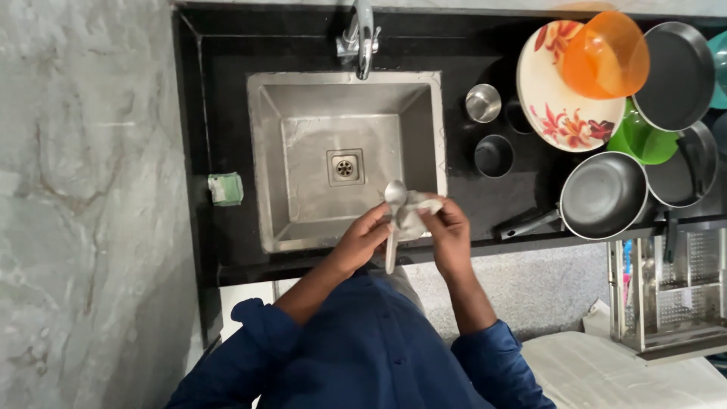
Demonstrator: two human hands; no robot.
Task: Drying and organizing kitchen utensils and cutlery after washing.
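A: What is the biggest thing here?

B: The black tabletop [227,113], with a steel sink [273,151] set in it and a tap [363,38] at the far side.

A: What sits on the right?

B: A flowered plate [560,106], an orange bowl [606,53], dark pans [602,195] and a small steel cup [482,102].

A: And the person's hands?

B: They are over the near edge of the sink. The left hand [363,241] is closed around the handle of a spoon [394,198]. The right hand [448,227] pinches a small pale cloth [416,208] against the spoon.

A: Anything on the left?

B: A little green sponge [226,188] lies beside the sink.
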